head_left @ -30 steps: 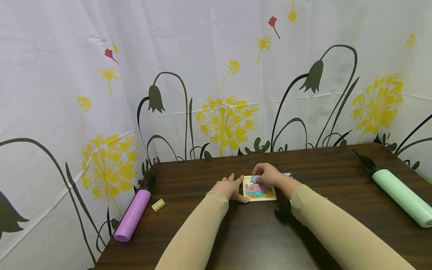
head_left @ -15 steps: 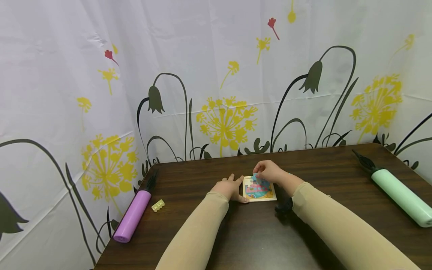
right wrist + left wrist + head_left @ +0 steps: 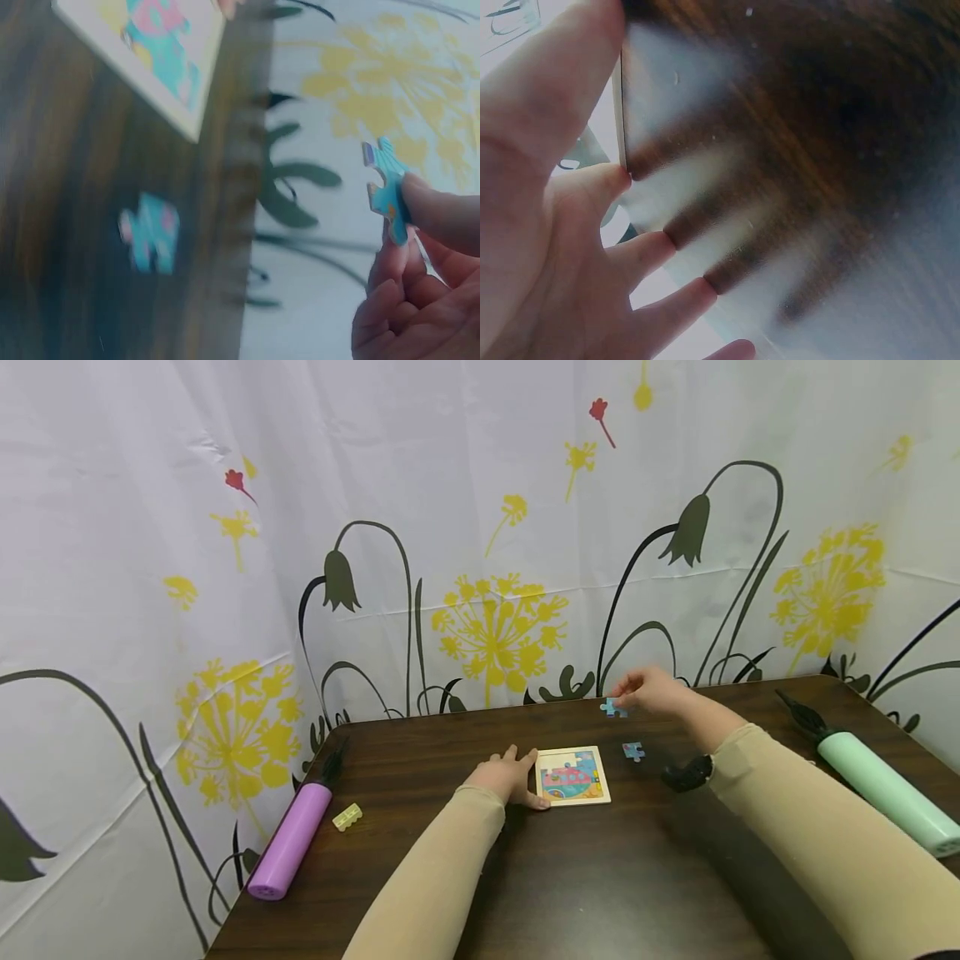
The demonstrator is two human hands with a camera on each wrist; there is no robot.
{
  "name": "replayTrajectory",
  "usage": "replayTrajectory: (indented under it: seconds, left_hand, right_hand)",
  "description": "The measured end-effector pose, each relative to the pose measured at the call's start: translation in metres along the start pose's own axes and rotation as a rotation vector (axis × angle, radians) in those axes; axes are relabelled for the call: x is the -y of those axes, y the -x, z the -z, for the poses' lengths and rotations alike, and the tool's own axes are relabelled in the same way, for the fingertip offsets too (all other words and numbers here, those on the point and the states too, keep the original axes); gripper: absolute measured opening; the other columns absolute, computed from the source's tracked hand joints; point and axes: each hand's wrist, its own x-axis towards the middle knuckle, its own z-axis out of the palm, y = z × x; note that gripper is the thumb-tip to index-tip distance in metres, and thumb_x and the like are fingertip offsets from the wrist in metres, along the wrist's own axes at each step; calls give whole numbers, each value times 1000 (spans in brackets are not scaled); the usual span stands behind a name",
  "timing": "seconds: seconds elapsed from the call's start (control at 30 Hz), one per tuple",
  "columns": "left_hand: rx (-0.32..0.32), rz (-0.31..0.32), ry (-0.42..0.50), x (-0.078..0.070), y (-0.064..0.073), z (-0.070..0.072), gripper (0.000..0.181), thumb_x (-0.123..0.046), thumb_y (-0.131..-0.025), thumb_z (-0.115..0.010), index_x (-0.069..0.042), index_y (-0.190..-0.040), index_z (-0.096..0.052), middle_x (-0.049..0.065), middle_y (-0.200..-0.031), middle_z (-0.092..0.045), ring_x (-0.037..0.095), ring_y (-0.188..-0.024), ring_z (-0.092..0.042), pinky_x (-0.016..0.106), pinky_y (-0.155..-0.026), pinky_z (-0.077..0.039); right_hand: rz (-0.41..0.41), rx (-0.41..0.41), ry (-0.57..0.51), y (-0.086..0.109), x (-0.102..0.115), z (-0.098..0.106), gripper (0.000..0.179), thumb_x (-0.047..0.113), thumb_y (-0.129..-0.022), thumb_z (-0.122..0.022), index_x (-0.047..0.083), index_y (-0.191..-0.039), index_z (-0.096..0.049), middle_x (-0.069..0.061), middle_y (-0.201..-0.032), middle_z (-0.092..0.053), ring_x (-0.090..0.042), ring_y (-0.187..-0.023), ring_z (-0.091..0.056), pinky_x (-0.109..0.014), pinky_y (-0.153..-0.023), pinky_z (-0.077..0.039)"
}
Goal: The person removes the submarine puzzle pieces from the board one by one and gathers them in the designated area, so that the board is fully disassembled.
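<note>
Across from me a white fabric backdrop [image 3: 465,485], softly creased and printed with yellow flower heads and drooping dark bellflowers, hangs behind a dark wood-grained table [image 3: 600,877]. On it sits one square puzzle tray [image 3: 581,803], pale wood at the rim; its picture is pink and blue, with a pale gap toward the far left corner.

Half a second ago the right hand [image 3: 654,692] was over the tray with a blue piece in its fingers; now it is beyond the tray's far right corner, pinching a blue jigsaw piece [image 3: 390,187] between thumb and fingers. The left hand [image 3: 504,777] has stayed at the tray's left edge, fingers spread and nearly straight, touching the rim without gripping.

I count two loose pieces: the knobbed one in the right hand, and a second blue piece [image 3: 633,752] flat on the wood just right of the tray. Two smooth plastic cylinder pumps with black nozzles lie well apart from the tray, a purple pump [image 3: 292,839] to its left and a mint-green pump [image 3: 888,793] to its right. One small yellow block [image 3: 347,817], bumpy-edged, lies between tray and purple pump.
</note>
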Motion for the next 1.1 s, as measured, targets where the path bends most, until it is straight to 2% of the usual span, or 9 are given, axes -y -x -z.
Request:
replayTrajectory:
  seconds: [0.17,0.3,0.43,0.7,1.1]
  left_hand:
    - [-3,-5,1,-1,2,1,96,-58,-80,-74,-24,-158,-29,14,-161,-23,38,-143,-28,51,-110,-30]
    - [-4,-5,0,-1,3,1,96,-58,-80,-74,-24,-157,-30,14,-160,-24,38,-143,-29,51,-109,-31]
    - [-8,4,-2,0,4,2,96,-59,-80,-75,-24,-157,-30,14,-160,-25,38,-143,-29,52,-109,-32]
    - [3,4,30,-3,3,2,95,-56,-80,-76,-23,-157,-30,14,-160,-24,39,-143,-28,53,-108,-32]
    - [2,3,22,-5,6,4,95,-56,-81,-76,-24,-157,-30,14,-160,-24,39,-143,-28,53,-108,-33]
  right_hand:
    - [-66,-8,37,16,-18,30,18,12,-91,-72,-4,-96,-67,-2,-82,-63,-18,-75,-50,-32,-64,-41]
    - [-109,19,58,28,-41,39,16,13,-92,-71,-3,-94,-68,-3,-82,-66,-18,-79,-55,-33,-69,-46]
    - [-126,15,54,35,-63,35,14,11,-90,-71,-3,-91,-70,-1,-81,-67,-19,-81,-58,-35,-72,-49]
    - [-163,-20,44,40,-92,21,10,9,-87,-74,0,-85,-71,0,-81,-64,-20,-80,-53,-35,-72,-43]
    - [-239,-121,32,42,-100,9,12,9,-89,-72,-3,-89,-71,-14,-98,-62,-30,-89,-49,-39,-75,-40]
